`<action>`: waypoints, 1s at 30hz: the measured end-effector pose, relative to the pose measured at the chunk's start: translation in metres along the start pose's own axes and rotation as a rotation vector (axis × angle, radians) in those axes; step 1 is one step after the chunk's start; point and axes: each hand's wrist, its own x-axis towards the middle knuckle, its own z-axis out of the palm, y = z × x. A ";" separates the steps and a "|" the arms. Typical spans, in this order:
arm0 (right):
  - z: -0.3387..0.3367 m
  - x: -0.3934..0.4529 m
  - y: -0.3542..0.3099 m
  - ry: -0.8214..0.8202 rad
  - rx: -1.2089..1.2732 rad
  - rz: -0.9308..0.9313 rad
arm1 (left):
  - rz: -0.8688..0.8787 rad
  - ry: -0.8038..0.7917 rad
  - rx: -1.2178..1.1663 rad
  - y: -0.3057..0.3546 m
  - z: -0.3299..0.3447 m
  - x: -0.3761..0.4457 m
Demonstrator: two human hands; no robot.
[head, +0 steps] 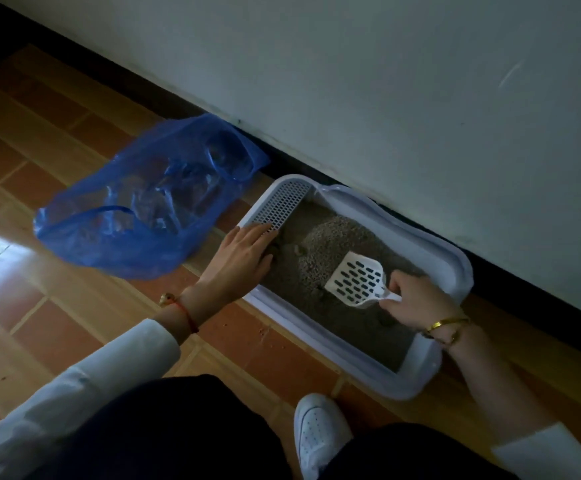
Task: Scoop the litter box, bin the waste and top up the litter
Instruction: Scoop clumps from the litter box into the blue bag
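A white litter box [455,268] lies on the floor against the wall, filled with grey litter [327,244] heaped near the middle. My right hand [417,299] grips the handle of a white slotted scoop [356,278], whose blade rests on the litter. My left hand [244,254] rests on the box's left rim beside a perforated white step plate [282,202], fingers curled over the edge. A blue plastic bag [143,206] lies open on the floor to the left of the box.
The box stands on a brown tiled floor [57,323] next to a pale wall with a dark skirting board [524,282]. My white shoe [320,434] and dark trouser legs sit just in front of the box.
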 end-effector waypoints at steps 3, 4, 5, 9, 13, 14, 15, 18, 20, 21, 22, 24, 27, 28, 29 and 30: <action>0.006 -0.006 0.003 -0.103 -0.101 0.021 | -0.014 -0.002 0.004 0.000 0.003 0.000; 0.011 -0.006 0.001 -0.123 -0.120 0.008 | -0.018 0.002 0.007 0.000 0.003 0.000; 0.016 -0.005 -0.002 -0.135 -0.119 -0.010 | -0.021 0.011 0.012 0.000 0.003 -0.001; 0.040 0.004 -0.016 -0.150 -0.032 -0.048 | -0.080 0.004 0.005 -0.002 0.007 -0.006; 0.065 0.020 -0.027 -0.154 0.211 0.018 | -0.123 0.016 -0.013 -0.004 0.012 -0.012; 0.070 0.023 -0.028 -0.149 0.281 0.031 | -0.130 0.018 -0.022 -0.005 0.012 -0.013; 0.074 0.024 -0.029 -0.140 0.350 0.038 | -0.132 0.020 -0.028 -0.005 0.013 -0.014; 0.080 0.024 -0.028 -0.098 0.483 0.018 | -0.132 0.040 -0.023 -0.006 0.012 -0.016; 0.080 0.022 -0.023 -0.051 0.488 -0.030 | -0.145 0.068 -0.025 -0.008 0.011 -0.017; 0.080 0.021 -0.020 -0.021 0.483 -0.049 | -0.154 0.086 -0.033 -0.010 0.009 -0.018; 0.078 0.021 -0.016 0.014 0.482 -0.064 | -0.164 0.104 -0.043 -0.011 0.008 -0.018; 0.074 0.020 -0.010 0.080 0.509 -0.085 | -0.173 0.131 -0.062 -0.014 0.006 -0.018; 0.066 0.017 -0.007 0.117 0.601 -0.114 | -0.167 0.129 -0.074 -0.018 0.006 -0.018; 0.063 0.016 -0.008 0.132 0.625 -0.122 | -0.166 0.120 -0.071 -0.019 0.006 -0.019; 0.061 0.015 -0.009 0.148 0.646 -0.125 | -0.164 0.110 -0.067 -0.019 0.007 -0.019; 0.058 0.014 -0.010 0.158 0.670 -0.128 | -0.163 0.101 -0.065 -0.019 0.007 -0.020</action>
